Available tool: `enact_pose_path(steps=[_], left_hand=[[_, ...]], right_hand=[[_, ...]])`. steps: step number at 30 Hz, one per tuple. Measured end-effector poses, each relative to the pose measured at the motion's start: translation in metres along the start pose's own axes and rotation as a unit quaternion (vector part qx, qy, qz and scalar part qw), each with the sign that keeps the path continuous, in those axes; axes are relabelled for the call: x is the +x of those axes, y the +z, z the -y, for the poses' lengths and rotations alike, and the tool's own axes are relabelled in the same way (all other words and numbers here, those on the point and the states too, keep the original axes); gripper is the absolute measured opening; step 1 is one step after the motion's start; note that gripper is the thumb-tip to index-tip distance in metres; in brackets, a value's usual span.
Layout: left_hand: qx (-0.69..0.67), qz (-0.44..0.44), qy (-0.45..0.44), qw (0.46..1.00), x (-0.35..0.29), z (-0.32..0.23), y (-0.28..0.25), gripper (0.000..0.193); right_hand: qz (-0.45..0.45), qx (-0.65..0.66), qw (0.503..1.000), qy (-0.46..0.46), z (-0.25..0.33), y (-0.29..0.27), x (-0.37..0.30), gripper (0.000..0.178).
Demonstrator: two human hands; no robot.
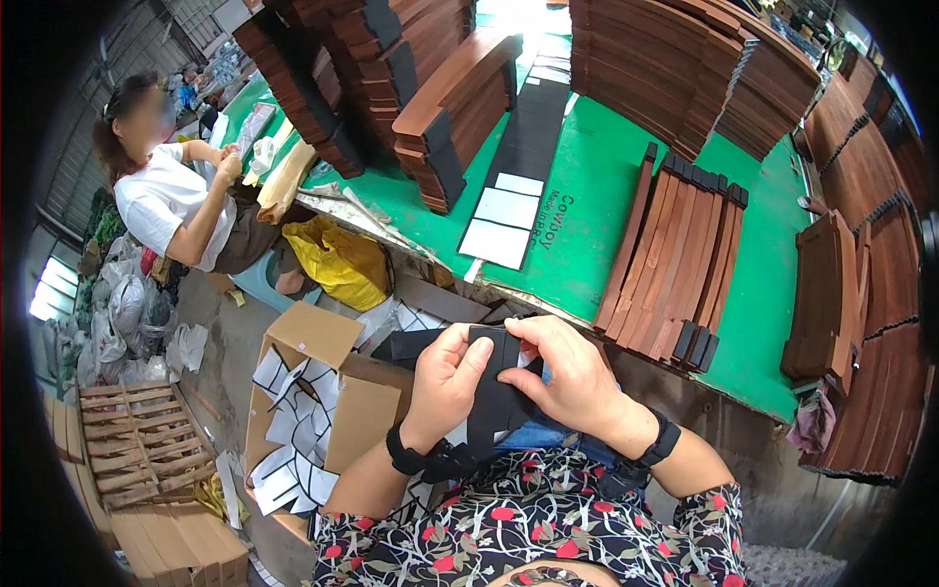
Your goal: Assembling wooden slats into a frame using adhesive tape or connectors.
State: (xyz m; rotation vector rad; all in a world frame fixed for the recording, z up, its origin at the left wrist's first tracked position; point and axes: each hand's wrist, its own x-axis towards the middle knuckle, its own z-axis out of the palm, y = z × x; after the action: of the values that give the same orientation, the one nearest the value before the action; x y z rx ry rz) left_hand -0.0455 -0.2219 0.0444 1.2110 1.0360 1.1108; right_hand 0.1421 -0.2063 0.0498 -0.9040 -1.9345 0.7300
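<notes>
Largest item in my view: the green-topped bench (577, 279), running across the upper half. On it I log tall stacks of brown slats (655, 78) at the back, their layers curved. At far left a co-worker in a white top (161, 210) sits with both hands raised near the chest. Left of my operator's arms stands an open cardboard box (367, 421), filled with white pieces edged in black (298, 430). Near the bench's front edge lies a row of brown slats (670, 254), side by side, with black ends. A yellow bag (337, 264) rests below the bench's left part. The black piece (489, 401) is held above the lap, short of the bench edge and right of the box. Hands: the left hand (445, 382) pinches it, thumb on the upper face; the right hand (577, 382) grips its right side by thumb and forefinger. I cannot tell how the fingers behind it sit. Smallest noted: a dark wristband (665, 442) on the right wrist.
</notes>
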Motion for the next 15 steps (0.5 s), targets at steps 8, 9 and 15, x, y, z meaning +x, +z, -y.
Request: enact_pose_path(steps=[8,9,15], left_hand=[[-0.091,-0.029,-0.043,0.994,0.006,0.018,0.0,0.018],[-0.095,-0.034,-0.04,0.994,0.009,0.018,-0.001,0.018],[0.135,-0.009,-0.009,0.991,0.027,-0.006,-0.035,0.029]], right_hand=[[-0.105,-0.038,0.981,-0.157,-0.015,0.011,-0.011,0.04],[-0.096,-0.013,0.983,-0.158,-0.012,0.009,-0.012,0.039],[-0.096,0.133,0.986,-0.006,-0.005,-0.042,-0.027,0.061]])
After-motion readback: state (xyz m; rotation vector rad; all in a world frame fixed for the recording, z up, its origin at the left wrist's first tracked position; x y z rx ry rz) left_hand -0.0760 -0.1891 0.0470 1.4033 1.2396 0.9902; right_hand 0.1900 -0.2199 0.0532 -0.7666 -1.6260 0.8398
